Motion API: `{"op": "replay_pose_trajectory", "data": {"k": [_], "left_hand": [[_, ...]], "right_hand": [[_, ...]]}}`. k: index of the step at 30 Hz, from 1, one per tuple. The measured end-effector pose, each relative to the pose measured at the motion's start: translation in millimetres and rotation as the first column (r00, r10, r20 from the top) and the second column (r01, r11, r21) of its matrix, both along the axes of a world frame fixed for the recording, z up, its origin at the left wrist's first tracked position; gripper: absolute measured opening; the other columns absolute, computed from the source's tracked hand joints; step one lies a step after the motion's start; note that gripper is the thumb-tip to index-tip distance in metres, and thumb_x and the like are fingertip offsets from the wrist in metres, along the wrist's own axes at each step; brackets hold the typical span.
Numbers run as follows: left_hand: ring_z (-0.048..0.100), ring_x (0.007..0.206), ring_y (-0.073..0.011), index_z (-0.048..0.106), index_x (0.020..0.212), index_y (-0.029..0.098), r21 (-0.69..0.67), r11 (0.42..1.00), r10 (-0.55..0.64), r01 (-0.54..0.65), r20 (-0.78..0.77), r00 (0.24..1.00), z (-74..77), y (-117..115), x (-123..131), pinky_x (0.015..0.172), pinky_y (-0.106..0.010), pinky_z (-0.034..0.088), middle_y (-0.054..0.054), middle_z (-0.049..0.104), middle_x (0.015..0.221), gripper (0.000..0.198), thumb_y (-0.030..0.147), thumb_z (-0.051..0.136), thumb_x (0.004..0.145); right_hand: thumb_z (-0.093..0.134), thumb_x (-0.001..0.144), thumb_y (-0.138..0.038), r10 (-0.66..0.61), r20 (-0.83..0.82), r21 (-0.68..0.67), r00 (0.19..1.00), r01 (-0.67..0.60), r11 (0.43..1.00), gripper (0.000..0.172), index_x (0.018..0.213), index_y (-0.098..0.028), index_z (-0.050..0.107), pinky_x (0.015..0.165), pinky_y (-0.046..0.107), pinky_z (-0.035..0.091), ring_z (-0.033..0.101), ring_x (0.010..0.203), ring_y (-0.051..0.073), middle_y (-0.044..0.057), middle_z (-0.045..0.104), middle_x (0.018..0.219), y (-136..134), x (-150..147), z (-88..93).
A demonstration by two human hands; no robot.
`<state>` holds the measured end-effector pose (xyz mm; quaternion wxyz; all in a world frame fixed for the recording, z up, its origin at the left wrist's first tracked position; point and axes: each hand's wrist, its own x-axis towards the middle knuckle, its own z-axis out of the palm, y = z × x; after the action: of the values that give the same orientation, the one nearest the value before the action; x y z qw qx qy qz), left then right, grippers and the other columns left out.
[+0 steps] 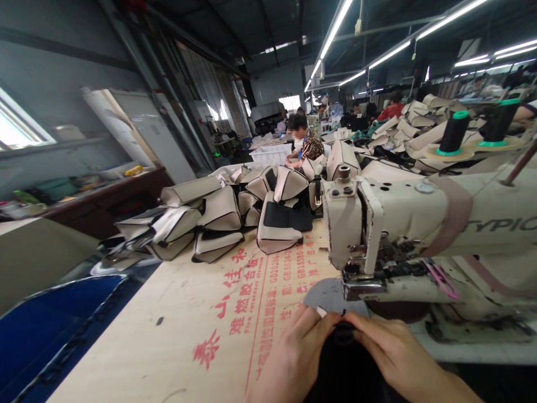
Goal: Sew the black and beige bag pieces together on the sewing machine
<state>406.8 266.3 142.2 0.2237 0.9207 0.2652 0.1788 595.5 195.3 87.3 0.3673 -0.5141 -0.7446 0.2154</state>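
In front of the sewing machine (pixel 390 212), both my hands pinch the upper edge of a black fabric piece (pixel 348 372). My left hand (pixel 296 347) grips this edge from the left with thumb and fingertips; a small pale corner shows beside its fingers. My right hand (pixel 396 347) pinches the same edge from the other side, its fingertips a short way from the left ones. The fabric hangs down between my wrists and runs out of the frame at the bottom. Just beyond my fingertips lies the machine's narrow arm (pixel 373 288), above a grey rounded plate (pixel 323 294).
Beige bags with black trim (pixel 218 207) are heaped along the far side of the plywood table (pixel 168 319). A blue-lined bin (pixel 54 330) stands left. Black thread spools (pixel 453 133) sit behind the machine head. Further back, a person in a patterned top (pixel 311 146) bends over work.
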Motion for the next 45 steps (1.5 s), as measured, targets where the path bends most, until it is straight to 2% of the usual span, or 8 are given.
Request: {"op": "replay_pose_trajectory", "data": {"k": [3, 7, 11, 26, 32, 39, 42, 45], "left_hand": [[0.054, 0.075, -0.012, 0.053, 0.117, 0.026, -0.072, 0.997, 0.01, -0.011, -0.013, 1.0, 6.4, 1, 1, 0.066, -0.019, 0.046, -0.002, 0.052, 0.079, 0.035, 0.013, 0.035, 0.089], [0.055, 0.081, -0.0113, 0.056, 0.113, 0.028, -0.225, 0.97, 0.095, -0.089, 0.02, 0.995, 11.2, 5, 3, 0.072, -0.019, 0.045, -0.001, 0.054, 0.084, 0.031, 0.019, 0.036, 0.091], [0.055, 0.085, -0.0121, 0.06, 0.108, 0.028, -0.307, 0.946, 0.121, -0.104, 0.038, 0.992, 11.1, 10, 4, 0.076, -0.02, 0.044, -0.001, 0.057, 0.088, 0.028, 0.022, 0.039, 0.091], [0.055, 0.085, -0.0124, 0.061, 0.089, 0.021, -0.334, 0.931, 0.187, -0.147, 0.091, 0.978, 10.8, 13, 5, 0.079, -0.022, 0.043, -0.001, 0.059, 0.09, 0.02, 0.019, 0.042, 0.089], [0.056, 0.082, -0.0123, 0.064, 0.085, 0.022, -0.378, 0.917, 0.177, -0.125, 0.103, 0.979, 13.7, 14, 10, 0.078, -0.022, 0.044, 0.0, 0.059, 0.08, 0.019, 0.021, 0.046, 0.087], [0.044, 0.117, -0.0173, 0.053, 0.118, 0.027, -0.546, 0.816, 0.278, -0.188, 0.087, 0.957, -11.2, 3, -13, 0.102, -0.033, 0.032, -0.001, 0.051, 0.126, 0.033, 0.036, 0.043, 0.088], [0.054, 0.102, -0.0176, 0.059, 0.105, 0.021, -0.545, 0.792, 0.389, -0.274, 0.105, 0.915, -21.5, -1, -9, 0.091, -0.03, 0.04, -0.003, 0.062, 0.106, 0.034, 0.039, 0.034, 0.091], [0.057, 0.072, -0.0156, 0.058, 0.078, 0.017, -0.388, 0.811, 0.514, -0.438, 0.115, 0.85, -16.7, 2, 7, 0.066, -0.024, 0.044, -0.001, 0.062, 0.073, 0.037, 0.04, 0.032, 0.091]], "right_hand": [[0.036, 0.093, -0.02, -0.028, -0.012, -0.089, 1.0, 0.027, 0.996, 0.031, 0.122, -0.026, 0.044, 0.087, 0.031, 0.047, 0.058, 0.097, 0.017, 0.001, 0.061, 0.106, 5, 0, 8.1], [0.043, 0.092, -0.02, 0.009, 0.013, -0.042, 1.0, -0.008, 0.999, 0.021, 0.111, -0.029, 0.049, 0.099, 0.038, 0.033, 0.048, 0.107, 0.018, -0.001, 0.056, 0.111, 15, 3, 18.1], [0.042, 0.092, -0.016, 0.042, -0.058, -0.038, 0.997, -0.045, 0.998, 0.016, 0.103, -0.024, 0.051, 0.092, 0.032, 0.038, 0.046, 0.102, 0.016, 0.001, 0.053, 0.107, 22, 3, 22.2], [0.039, 0.093, -0.019, 0.098, -0.07, 0.002, 0.993, -0.098, 0.995, 0.027, 0.117, -0.024, 0.049, 0.094, 0.031, 0.039, 0.047, 0.104, 0.018, 0.005, 0.052, 0.109, 27, 2, 24.3], [0.037, 0.094, -0.02, 0.088, -0.123, -0.004, 0.988, -0.09, 0.996, 0.02, 0.104, -0.022, 0.054, 0.086, 0.028, 0.042, 0.05, 0.096, 0.016, 0.003, 0.054, 0.1, 27, 3, 19.7], [0.036, 0.094, -0.023, -0.049, -0.137, 0.08, 0.989, 0.06, 0.995, 0.021, 0.1, -0.019, 0.056, 0.08, 0.031, 0.043, 0.052, 0.088, 0.019, 0.006, 0.056, 0.091, 26, 2, 1.7], [0.037, 0.093, -0.025, -0.085, -0.141, 0.075, 0.986, 0.097, 0.992, 0.022, 0.099, -0.019, 0.058, 0.081, 0.032, 0.043, 0.053, 0.088, 0.019, 0.006, 0.057, 0.091, 23, -1, 3.2], [0.039, 0.092, -0.031, -0.203, -0.208, 0.03, 0.957, 0.213, 0.977, 0.025, 0.091, -0.019, 0.061, 0.083, 0.033, 0.043, 0.055, 0.089, 0.021, 0.007, 0.06, 0.089, 15, -8, 7.4]]}}
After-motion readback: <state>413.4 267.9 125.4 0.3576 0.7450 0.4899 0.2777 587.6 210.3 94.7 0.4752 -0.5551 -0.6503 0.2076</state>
